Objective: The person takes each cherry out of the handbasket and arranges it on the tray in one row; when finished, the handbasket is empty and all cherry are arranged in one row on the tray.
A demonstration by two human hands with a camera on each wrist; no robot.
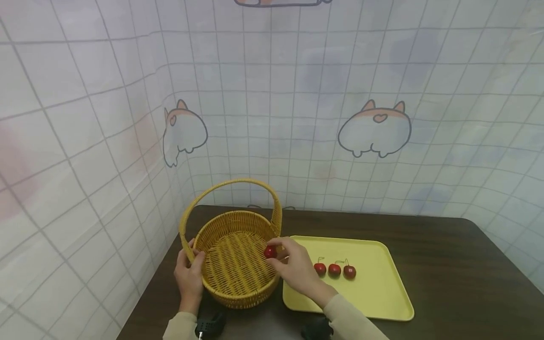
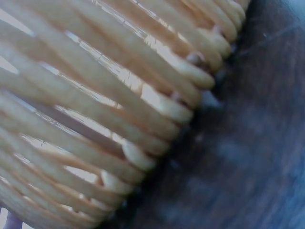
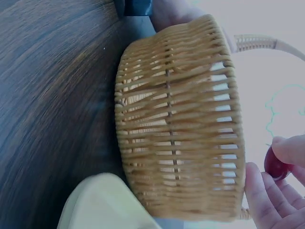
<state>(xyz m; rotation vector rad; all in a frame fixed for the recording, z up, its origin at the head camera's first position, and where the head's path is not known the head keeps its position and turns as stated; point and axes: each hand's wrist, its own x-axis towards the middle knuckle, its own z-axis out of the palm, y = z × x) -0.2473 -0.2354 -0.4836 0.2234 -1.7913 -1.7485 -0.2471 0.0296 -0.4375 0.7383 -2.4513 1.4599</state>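
Observation:
A round woven basket (image 1: 240, 297) with a tall arched handle stands on the dark table. My left hand (image 1: 190, 276) grips its left rim near the foot of the handle, thumb on the inner side. Between thumb and fingertips, my right hand (image 1: 297, 269) pinches a red cherry (image 1: 270, 251) over the basket's right edge. In the right wrist view that cherry (image 3: 275, 164) shows beside the rim, above the woven wall (image 3: 181, 124). The left wrist view is filled by the basket's wickerwork (image 2: 95, 105) close up.
Right of the basket lies a yellow tray (image 1: 374, 293), close against it. Three cherries with stems, the middle one (image 1: 334, 270) among them, sit in a row on the tray. Dark wood table (image 1: 459, 269) extends to the right. A checked cloth (image 1: 272, 94) hangs behind and at the left.

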